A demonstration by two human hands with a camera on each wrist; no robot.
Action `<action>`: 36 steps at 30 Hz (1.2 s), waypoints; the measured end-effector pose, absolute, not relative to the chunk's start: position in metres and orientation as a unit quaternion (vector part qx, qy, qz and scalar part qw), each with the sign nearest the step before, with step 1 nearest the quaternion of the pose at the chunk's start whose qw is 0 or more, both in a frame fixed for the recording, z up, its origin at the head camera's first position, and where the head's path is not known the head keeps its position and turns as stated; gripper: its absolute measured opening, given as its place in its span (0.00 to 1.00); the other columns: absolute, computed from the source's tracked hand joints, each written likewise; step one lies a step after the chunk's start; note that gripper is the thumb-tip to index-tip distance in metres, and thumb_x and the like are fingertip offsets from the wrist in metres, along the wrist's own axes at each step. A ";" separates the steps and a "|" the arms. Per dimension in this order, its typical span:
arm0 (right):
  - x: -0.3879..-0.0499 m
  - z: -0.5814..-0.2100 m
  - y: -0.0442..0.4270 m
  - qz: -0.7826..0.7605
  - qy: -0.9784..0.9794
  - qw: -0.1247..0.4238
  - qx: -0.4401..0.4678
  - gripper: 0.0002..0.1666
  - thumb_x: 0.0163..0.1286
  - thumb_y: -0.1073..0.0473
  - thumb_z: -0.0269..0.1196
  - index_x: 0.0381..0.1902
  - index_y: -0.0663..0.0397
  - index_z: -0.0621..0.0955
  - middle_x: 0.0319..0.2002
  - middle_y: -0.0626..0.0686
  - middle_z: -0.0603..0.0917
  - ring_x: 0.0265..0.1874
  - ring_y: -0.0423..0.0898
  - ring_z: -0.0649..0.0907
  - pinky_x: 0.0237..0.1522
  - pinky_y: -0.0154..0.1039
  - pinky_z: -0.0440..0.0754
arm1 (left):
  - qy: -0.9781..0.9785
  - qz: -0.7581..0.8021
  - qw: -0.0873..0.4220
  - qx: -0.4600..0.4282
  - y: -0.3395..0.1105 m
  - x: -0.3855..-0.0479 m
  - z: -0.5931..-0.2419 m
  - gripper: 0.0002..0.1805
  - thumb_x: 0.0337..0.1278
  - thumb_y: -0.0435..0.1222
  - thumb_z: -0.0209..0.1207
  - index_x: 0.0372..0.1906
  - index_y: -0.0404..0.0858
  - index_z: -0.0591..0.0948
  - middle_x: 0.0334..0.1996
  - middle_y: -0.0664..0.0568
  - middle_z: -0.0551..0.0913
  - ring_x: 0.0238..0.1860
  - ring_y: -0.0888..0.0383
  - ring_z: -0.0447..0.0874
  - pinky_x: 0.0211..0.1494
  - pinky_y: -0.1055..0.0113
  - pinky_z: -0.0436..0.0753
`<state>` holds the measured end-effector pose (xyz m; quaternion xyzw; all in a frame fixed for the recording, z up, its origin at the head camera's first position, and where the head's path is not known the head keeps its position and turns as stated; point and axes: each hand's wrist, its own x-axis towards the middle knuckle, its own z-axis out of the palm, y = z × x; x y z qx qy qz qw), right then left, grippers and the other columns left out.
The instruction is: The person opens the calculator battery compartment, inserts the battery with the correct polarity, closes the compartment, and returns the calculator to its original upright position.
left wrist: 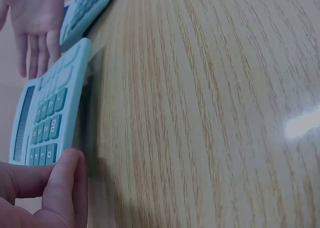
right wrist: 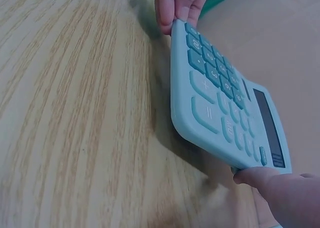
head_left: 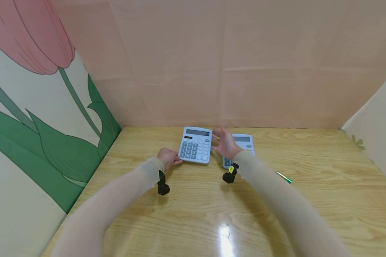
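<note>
A light blue calculator [head_left: 195, 145] with grey-blue number keys is tilted up off the wooden table, its shadow showing beneath in the right wrist view. My left hand [head_left: 168, 157] pinches its lower left corner between thumb and fingers [left wrist: 65, 183]. By its right edge is my right hand [head_left: 226, 143], palm turned toward it and fingers extended. In the right wrist view, the thumb [right wrist: 255, 176] touches that edge. A second light blue calculator [head_left: 242, 139] lies on the table, partly hidden behind my right hand and wrist.
A short, shiny green stick-like object [head_left: 284, 177] lies on the wooden table [head_left: 186, 214], to the right of my right forearm. A pinkish backdrop [head_left: 244, 71] rises along the table's far edge. To the left stands a wall panel [head_left: 70, 135] with a tulip picture.
</note>
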<state>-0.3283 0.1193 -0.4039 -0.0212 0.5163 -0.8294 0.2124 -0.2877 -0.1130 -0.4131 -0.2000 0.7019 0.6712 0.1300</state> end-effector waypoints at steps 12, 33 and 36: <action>-0.328 -0.406 0.114 -0.821 0.529 0.217 -0.017 0.47 0.75 0.31 0.30 0.76 0.55 0.35 0.78 0.52 0.32 0.77 0.51 0.36 0.77 0.55 0.34 | 0.699 0.668 0.149 -0.207 -0.114 -0.281 -0.411 0.24 0.58 0.14 0.53 0.61 0.21 0.69 0.59 0.32 0.73 0.56 0.45 0.80 0.54 0.65 0.85; -0.334 -0.413 0.118 -0.813 0.540 0.219 -0.015 0.55 0.70 0.24 0.34 0.76 0.56 0.35 0.78 0.54 0.35 0.77 0.53 0.39 0.78 0.53 0.41 | 0.728 0.634 0.159 -0.207 -0.112 -0.286 -0.411 0.22 0.58 0.16 0.54 0.59 0.21 0.71 0.56 0.33 0.76 0.53 0.46 0.82 0.51 0.68 0.86; -0.336 -0.413 0.117 -0.817 0.532 0.223 -0.005 0.53 0.71 0.26 0.33 0.76 0.55 0.35 0.78 0.53 0.36 0.77 0.52 0.39 0.78 0.53 0.41 | 0.730 0.630 0.162 -0.208 -0.112 -0.286 -0.409 0.22 0.59 0.16 0.53 0.60 0.21 0.71 0.57 0.34 0.76 0.51 0.48 0.83 0.53 0.67 0.85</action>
